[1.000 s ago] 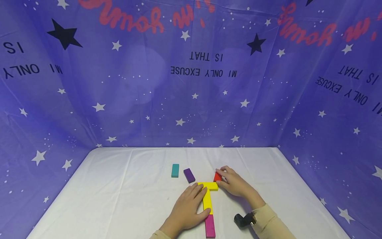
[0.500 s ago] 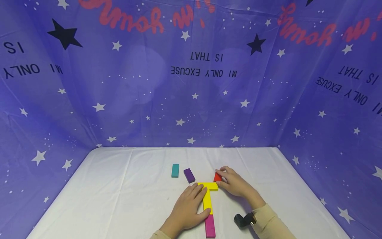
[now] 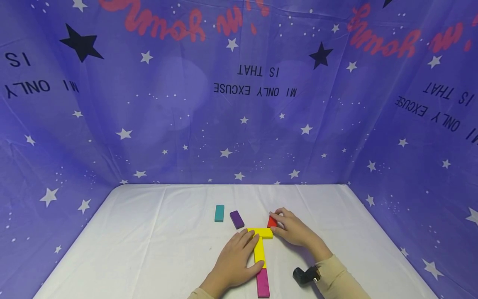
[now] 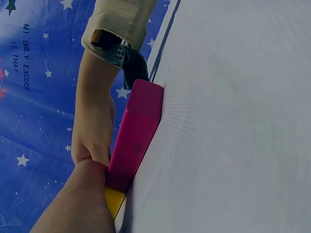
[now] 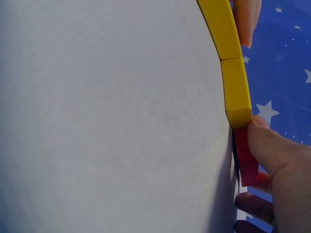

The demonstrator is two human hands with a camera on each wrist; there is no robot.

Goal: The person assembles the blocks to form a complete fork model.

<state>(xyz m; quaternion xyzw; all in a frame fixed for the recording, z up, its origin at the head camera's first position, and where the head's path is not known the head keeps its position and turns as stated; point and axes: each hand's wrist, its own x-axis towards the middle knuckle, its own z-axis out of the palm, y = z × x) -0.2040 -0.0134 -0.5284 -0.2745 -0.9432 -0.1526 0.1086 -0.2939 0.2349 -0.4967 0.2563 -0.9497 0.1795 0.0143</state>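
Observation:
In the head view, a yellow block point(image 3: 266, 233) lies crosswise at the far end of a second yellow block point(image 3: 259, 251), forming a T. A magenta block point(image 3: 263, 284) continues the stem at the near end. My left hand point(image 3: 234, 259) rests over the yellow blocks from the left, fingers extended, thumb lying near the yellow-magenta seam. Just beyond the crosspiece's right end, my right hand point(image 3: 295, 229) pinches a red block point(image 3: 271, 222) between thumb and index finger. The right wrist view shows the red block point(image 5: 247, 160) right behind the yellow end, its far side by the fingers.
A purple block point(image 3: 237, 219) and a teal block point(image 3: 219, 213) lie on the white cloth point(image 3: 149, 249) to the far left of the T. Purple star-printed fabric point(image 3: 239, 124) stands around the table. A black device point(image 3: 306, 275) is strapped at the right wrist.

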